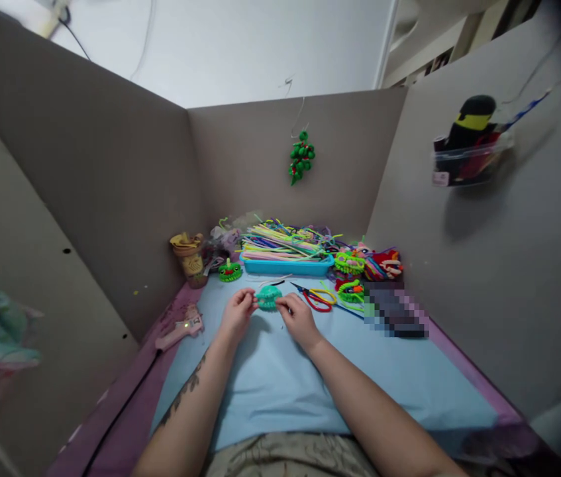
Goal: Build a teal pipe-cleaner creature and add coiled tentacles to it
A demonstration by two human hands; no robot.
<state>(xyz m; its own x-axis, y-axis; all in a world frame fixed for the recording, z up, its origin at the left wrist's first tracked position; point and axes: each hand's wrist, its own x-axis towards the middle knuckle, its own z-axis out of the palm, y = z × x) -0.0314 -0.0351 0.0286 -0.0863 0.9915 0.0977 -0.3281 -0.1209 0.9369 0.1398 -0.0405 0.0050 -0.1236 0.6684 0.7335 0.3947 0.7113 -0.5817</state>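
Note:
Between my two hands is a small rounded teal piece, fuzzy like pipe cleaner work, raised a little over the light blue cloth. The fingers of my left hand pinch its left edge. On the other side, my right hand has thumb and fingertips closed at its right edge. Just beyond my right hand lie scissors with red and yellow handles. A thin dark strip and a pale strip rest on the cloth behind the teal piece.
A blue tray heaped with colourful pipe cleaners stands at the back. To the left are a pink glue gun with a cord and a brown cup. Green fuzzy figures and a blurred-out dark object lie around. Grey panels enclose three sides.

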